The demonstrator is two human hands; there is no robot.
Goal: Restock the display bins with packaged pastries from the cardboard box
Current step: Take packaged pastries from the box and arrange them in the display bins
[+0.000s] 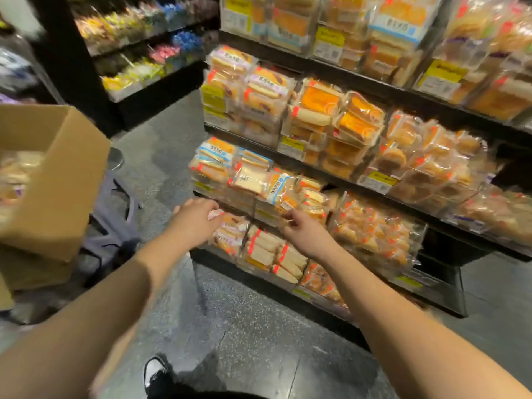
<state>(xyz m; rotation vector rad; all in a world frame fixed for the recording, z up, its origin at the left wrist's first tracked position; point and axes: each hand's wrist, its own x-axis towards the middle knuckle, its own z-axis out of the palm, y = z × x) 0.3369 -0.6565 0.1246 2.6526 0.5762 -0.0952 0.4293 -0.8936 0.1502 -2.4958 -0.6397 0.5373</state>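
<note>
Head view: both bare arms reach forward and down to the lowest tier of the display shelf point(331, 67). The left hand point(198, 218) rests palm down over the leftmost bottom bin point(230, 234), at that bin's upper left edge; its fingers are curled over a packaged pastry point(216, 214) with a pale wrapper, of which only a corner shows past the knuckles. The right hand point(303, 233) is just right of it, above the neighbouring bin of pale sandwich packs point(270, 254). Its fingers are bent and drawn close, with the tips at the lower edge of the packs on the tier above, but motion blur hides whether they pinch anything, so I cannot tell.

The cardboard box point(57, 174) stands open well to the left of the shelf, raised off the floor, with more wrapped pastries point(17, 174) visible inside it. Above the bottom bins, the shelf's tiers are stacked full of wrapped breads and cakes with yellow price tags point(380, 178) on their front edges. Left of the shelf and farther back stands a second dark rack point(138, 53) of colourful small packets. Below the shelf, on the speckled grey floor point(259, 326), a black and white shoe point(157, 372) shows between the arms.
</note>
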